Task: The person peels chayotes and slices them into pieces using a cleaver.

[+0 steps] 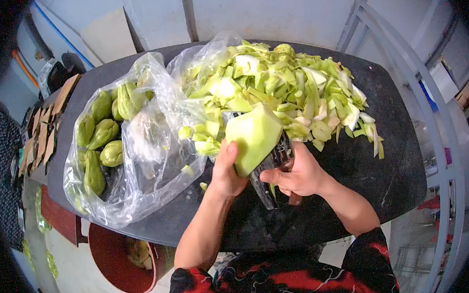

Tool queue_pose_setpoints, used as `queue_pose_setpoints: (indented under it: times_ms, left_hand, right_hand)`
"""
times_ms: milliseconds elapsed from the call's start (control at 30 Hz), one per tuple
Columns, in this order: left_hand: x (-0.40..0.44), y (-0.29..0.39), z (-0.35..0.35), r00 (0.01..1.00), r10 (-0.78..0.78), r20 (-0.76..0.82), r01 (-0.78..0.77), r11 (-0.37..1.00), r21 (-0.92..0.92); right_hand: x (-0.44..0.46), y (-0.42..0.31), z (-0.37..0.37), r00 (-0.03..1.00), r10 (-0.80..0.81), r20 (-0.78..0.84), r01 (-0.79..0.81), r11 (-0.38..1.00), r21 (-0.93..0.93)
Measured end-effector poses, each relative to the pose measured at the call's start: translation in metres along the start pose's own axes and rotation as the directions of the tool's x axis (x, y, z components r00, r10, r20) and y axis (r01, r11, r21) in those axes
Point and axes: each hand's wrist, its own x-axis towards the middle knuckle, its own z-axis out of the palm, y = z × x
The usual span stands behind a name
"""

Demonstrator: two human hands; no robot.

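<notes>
My left hand (226, 171) grips a large, pale green peeled chayote (255, 136) from its left side, fingers mostly hidden beneath. Flat cut facets cover the chayote's surface. Just to its right, my right hand (299, 173) is closed around a knife with a brown handle (295, 199). A dark, wet blade (264, 190) shows between the two hands, under the chayote. Beyond both hands lies a big heap of green peelings (290, 84). Unpeeled chayotes (104, 134) sit in the clear plastic bag (136, 206) to the left.
Everything rests on a dark table (377, 191) with rounded corners. A red bin (104, 262) stands on the floor below the table's left front edge. Grey metal rails (443, 182) rise on the right. Cardboard pieces (43, 131) are at the far left, and a wall runs behind.
</notes>
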Motion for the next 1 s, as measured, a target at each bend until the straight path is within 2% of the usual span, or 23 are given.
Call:
queue_pose_setpoints:
  times_ms: [33, 100, 133, 200, 333, 367, 433, 533, 600, 633, 700, 733, 767, 833, 900, 967, 1000]
  left_hand:
    - [-0.002, 0.005, 0.0, 0.999, -0.005, 0.046, 0.007, 0.999, -0.032]
    - [-0.001, 0.008, 0.0, 0.996, -0.008, 0.091, 0.014, 0.998, -0.063]
    - [0.001, 0.007, 0.001, 0.996, 0.005, 0.09, -0.003, 1.0, -0.02]
    - [0.001, 0.005, 0.001, 0.996, 0.017, 0.086, -0.019, 1.0, 0.021]
    - [-0.005, -0.002, -0.001, 1.0, -0.009, 0.024, 0.007, 0.997, 0.071]
    - [-0.007, -0.005, 0.0, 1.0, -0.018, -0.02, 0.02, 0.995, 0.095]
    - [-0.008, -0.004, 0.001, 0.999, -0.028, -0.022, 0.031, 0.989, 0.144]
    - [-0.008, -0.006, 0.001, 0.999, -0.049, -0.009, 0.049, 0.998, 0.046]
    - [-0.005, -0.001, 0.005, 0.98, -0.167, -0.104, 0.152, 0.979, -0.139]
    - [-0.001, 0.0, 0.006, 0.981, -0.165, -0.104, 0.15, 0.979, -0.135]
    - [0.011, 0.003, 0.009, 0.976, -0.074, -0.204, 0.019, 0.966, -0.257]
    - [0.014, 0.003, 0.004, 0.98, -0.11, -0.164, 0.046, 0.936, -0.349]
    - [0.017, 0.003, 0.001, 0.981, -0.106, -0.163, 0.043, 0.936, -0.349]
    - [0.023, 0.003, -0.006, 0.985, -0.036, -0.167, -0.045, 0.888, -0.458]
    - [0.027, 0.007, -0.018, 0.986, 0.019, -0.165, -0.098, 0.869, -0.486]
    - [0.024, 0.016, -0.015, 0.988, 0.056, -0.141, -0.12, 0.86, -0.496]
    - [0.024, 0.017, -0.019, 0.988, 0.092, -0.124, -0.141, 0.865, -0.482]
  right_hand:
    - [-0.001, -0.003, -0.001, 1.0, -0.006, 0.006, 0.006, 1.0, 0.026]
    - [-0.002, -0.004, -0.007, 0.975, 0.168, 0.148, -0.171, 0.985, 0.007]
    - [0.0, -0.001, -0.006, 0.974, 0.169, 0.151, -0.172, 0.985, 0.007]
    - [0.002, 0.007, -0.004, 0.994, 0.055, 0.091, -0.052, 0.998, -0.033]
    - [0.003, 0.01, 0.001, 0.986, 0.128, 0.107, -0.134, 0.99, 0.048]
    - [0.005, 0.014, 0.005, 0.997, 0.022, 0.072, -0.023, 1.0, 0.013]
    - [0.006, 0.016, 0.007, 0.995, -0.088, 0.043, 0.089, 0.996, -0.026]
    - [0.005, 0.015, 0.003, 0.994, -0.075, 0.082, 0.072, 0.997, 0.042]
    - [0.006, 0.017, -0.002, 0.985, 0.119, 0.125, -0.135, 0.982, 0.133]
    - [0.007, 0.017, -0.003, 0.985, 0.115, 0.127, -0.132, 0.982, 0.134]
    - [0.012, 0.02, -0.003, 0.975, 0.219, 0.031, -0.215, 0.905, 0.368]
    - [0.014, 0.023, -0.009, 0.961, 0.276, 0.037, -0.266, 0.87, 0.414]
    - [0.015, 0.024, -0.013, 0.961, 0.273, 0.038, -0.264, 0.872, 0.412]
    - [0.02, 0.023, -0.02, 0.948, 0.309, -0.074, -0.225, 0.818, 0.529]
    - [0.023, 0.02, -0.03, 0.941, 0.289, -0.177, -0.187, 0.879, 0.438]
    - [0.025, 0.013, -0.042, 0.937, 0.286, -0.199, -0.211, 0.92, 0.33]
    - [0.026, 0.01, -0.045, 0.948, 0.235, -0.216, -0.173, 0.947, 0.269]
